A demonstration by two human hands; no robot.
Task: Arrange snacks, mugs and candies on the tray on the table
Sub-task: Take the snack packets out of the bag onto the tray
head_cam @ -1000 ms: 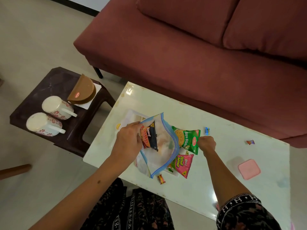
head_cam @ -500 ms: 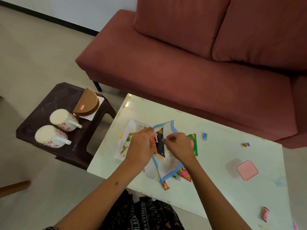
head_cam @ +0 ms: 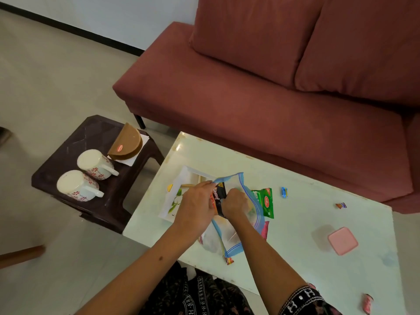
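Observation:
My left hand (head_cam: pixel 196 204) pinches the rim of a clear zip bag with blue edges (head_cam: pixel 234 237) that lies over the white printed tray (head_cam: pixel 175 198). My right hand (head_cam: pixel 235 204) reaches into the bag's mouth and grips a black and orange snack packet (head_cam: pixel 218 195). A green snack packet (head_cam: pixel 266 201) lies just right of the bag, and a pink one (head_cam: pixel 264 229) peeks out beneath it. Two upside-down white mugs with red flowers (head_cam: pixel 95 163) (head_cam: pixel 76 186) stand on the dark stool (head_cam: pixel 68 144). Loose candies lie on the table: blue (head_cam: pixel 284 192), multicoloured (head_cam: pixel 341 205), red (head_cam: pixel 229 260).
A pale low table (head_cam: pixel 318 212) holds a pink square lidded box (head_cam: pixel 342 241) at the right and a red wrapped candy (head_cam: pixel 367 303) near its front corner. A brown half-round holder (head_cam: pixel 126 143) sits on the stool. A maroon sofa (head_cam: pixel 261 98) runs behind the table.
My right hand left the green packet, moved left to the bag's mouth and took hold of the black and orange packet. The view has tilted up and back.

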